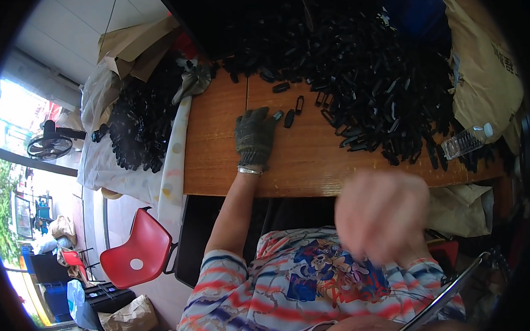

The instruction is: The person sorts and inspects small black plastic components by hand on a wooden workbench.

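Observation:
My left hand (254,138), in a dark grey-green glove, rests on the wooden table (217,147) with its fingers curled down. Right at its thumb side is a small greyish piece (278,115); whether the fingers pinch it I cannot make out. Just to the right lie a dark oval plastic part (289,118) and a thin black oblong frame (299,105). My bare right hand (383,214) is raised in front of my chest, off the table. It looks rounded, but motion blurs its fingers, and nothing shows in it.
A large heap of black plastic parts (362,98) covers the table's back and right. A clear bottle (467,141) lies beside a brown paper sack (487,82). More black parts (140,123) are piled on the covered surface at left. A red chair (136,251) stands at left.

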A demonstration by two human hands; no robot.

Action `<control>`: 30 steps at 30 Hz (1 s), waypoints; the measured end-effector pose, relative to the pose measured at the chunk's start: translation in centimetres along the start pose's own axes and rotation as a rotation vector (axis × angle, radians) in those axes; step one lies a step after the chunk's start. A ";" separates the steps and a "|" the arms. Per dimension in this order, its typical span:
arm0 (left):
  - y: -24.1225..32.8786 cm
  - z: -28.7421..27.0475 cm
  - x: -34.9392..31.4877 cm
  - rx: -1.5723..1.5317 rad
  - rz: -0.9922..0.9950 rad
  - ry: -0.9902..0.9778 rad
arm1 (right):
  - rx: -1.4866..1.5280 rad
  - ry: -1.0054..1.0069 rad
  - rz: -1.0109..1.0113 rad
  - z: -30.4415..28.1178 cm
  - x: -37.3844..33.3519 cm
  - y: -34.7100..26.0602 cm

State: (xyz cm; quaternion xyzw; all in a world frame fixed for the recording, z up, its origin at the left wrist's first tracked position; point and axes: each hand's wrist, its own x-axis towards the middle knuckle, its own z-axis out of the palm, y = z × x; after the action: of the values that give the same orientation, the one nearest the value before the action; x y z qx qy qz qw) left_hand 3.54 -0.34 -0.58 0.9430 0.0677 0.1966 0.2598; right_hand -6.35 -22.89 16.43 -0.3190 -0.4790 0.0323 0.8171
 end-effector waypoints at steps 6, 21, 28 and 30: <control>-0.3 0.4 0.0 0.107 0.164 -0.013 | -1.323 0.051 0.411 -11.0 -2.9 11.3; -0.2 1.3 0.5 0.040 0.118 -0.132 | -1.757 -0.518 0.624 -16.7 -0.6 17.0; -1.7 1.6 -1.2 -0.384 0.034 0.058 | -1.174 0.221 0.449 -12.7 -4.3 14.7; -0.9 0.5 -1.9 -0.476 0.016 -0.019 | -1.313 0.181 0.448 -11.4 -5.6 14.1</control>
State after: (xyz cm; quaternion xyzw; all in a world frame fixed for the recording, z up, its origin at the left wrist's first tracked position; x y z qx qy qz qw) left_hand 1.97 -0.25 -2.09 0.8575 0.0094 0.1999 0.4739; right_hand 3.39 -19.33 0.53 -0.8394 -0.2523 -0.1227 0.4655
